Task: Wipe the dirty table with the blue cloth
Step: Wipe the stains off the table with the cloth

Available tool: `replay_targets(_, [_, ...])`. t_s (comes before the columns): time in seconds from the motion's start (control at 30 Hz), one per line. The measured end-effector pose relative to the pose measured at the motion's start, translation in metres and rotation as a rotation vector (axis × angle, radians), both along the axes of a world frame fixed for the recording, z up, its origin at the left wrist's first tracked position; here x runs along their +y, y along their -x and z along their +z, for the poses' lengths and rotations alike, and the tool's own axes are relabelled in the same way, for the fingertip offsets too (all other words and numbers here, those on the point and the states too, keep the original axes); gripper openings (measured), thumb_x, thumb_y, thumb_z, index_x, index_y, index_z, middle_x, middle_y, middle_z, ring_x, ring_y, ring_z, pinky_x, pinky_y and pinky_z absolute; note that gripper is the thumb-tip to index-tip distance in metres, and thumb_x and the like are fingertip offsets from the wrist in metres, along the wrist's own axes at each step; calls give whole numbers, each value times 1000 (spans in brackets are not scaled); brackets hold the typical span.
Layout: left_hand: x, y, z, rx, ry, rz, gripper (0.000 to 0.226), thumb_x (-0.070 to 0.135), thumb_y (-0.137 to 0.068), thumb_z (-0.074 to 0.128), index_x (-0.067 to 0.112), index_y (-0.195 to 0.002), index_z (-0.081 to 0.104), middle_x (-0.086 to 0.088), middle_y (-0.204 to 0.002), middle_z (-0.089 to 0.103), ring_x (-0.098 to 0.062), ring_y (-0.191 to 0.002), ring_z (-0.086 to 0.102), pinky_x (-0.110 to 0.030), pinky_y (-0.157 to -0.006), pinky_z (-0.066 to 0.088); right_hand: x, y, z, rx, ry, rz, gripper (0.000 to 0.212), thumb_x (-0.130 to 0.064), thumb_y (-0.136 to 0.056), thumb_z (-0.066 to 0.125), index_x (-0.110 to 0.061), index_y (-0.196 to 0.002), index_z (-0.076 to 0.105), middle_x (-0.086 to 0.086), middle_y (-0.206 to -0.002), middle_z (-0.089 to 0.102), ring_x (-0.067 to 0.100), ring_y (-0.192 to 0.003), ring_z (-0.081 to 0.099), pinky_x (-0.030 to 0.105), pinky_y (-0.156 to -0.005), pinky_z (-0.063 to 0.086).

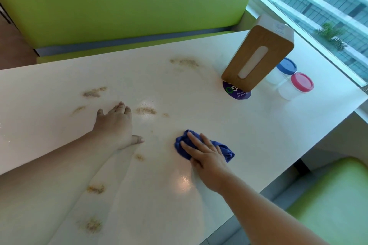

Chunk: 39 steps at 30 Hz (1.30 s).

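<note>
White table (199, 77), smeared with brown crumb patches (94, 92) around the left hand (115, 125), which lies flat, fingers straight. Right hand (205, 155): fingers straight, pressing a crumpled blue cloth (225, 150) onto the tabletop. Beyond the right hand: wooden tissue box (258, 55) standing on a purple sticker (237, 92); beside it, two lidded jars, blue lid (286, 65), pink lid (301, 82).

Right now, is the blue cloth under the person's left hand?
No, the blue cloth lies under the right hand, while the left hand rests flat on the table itself.
</note>
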<state>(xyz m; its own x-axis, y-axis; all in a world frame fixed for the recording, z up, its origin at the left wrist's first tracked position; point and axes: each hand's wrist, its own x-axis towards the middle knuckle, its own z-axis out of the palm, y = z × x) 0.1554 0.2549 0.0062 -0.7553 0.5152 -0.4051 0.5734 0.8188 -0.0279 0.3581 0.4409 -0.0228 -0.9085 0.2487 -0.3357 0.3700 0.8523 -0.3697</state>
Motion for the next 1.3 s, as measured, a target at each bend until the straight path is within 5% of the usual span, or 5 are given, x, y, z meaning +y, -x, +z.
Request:
replay_targets(0.33, [3,1,-1,2,14,5,110,74,-69,55,7,-147,14,-9,-159,7,-18,-146,13,-50,-114,19,34,50,-4,-56,-117,-261,51,-30,-100,33,-46,-146,18,-18,-159,-5,22,-147,-6,53,-113,8])
replay_targets(0.57, [-2,3,-4,29,-3,-21,109,77,-68,52,10,-146,18,-7,-159,9,-18,-144,19,-52,-112,21,-14,-17,-7,139,4,15,49,-28,-96,28,-46,-141,31,-34,-148,2,4,-144,-1,27,-108,6])
replay_targets(0.73, [0,4,-4,31,16,-29,109,78,-67,52,9,-145,19,-8,-158,11,-20,-143,22,-52,-112,22,63,-39,-17,74,-122,-274,50,-17,-96,36,-36,-142,36,-19,-153,7,25,-147,6,52,-113,16])
replay_targets(0.9, [-1,5,-8,34,-1,-27,108,77,-66,53,8,-144,23,-8,-158,13,-21,-142,23,-52,-111,22,90,5,-12,-39,-166,-477,47,-24,-102,30,-41,-145,26,-12,-160,2,24,-147,-7,54,-111,10])
replay_targets(1.3, [-26,-3,-4,24,-216,22,69,59,-88,40,14,-139,30,-1,-151,25,-21,-138,28,-62,-108,16,-31,-27,-11,77,-62,-89,48,-24,-100,33,-45,-143,27,-28,-153,-1,5,-143,-9,42,-115,2])
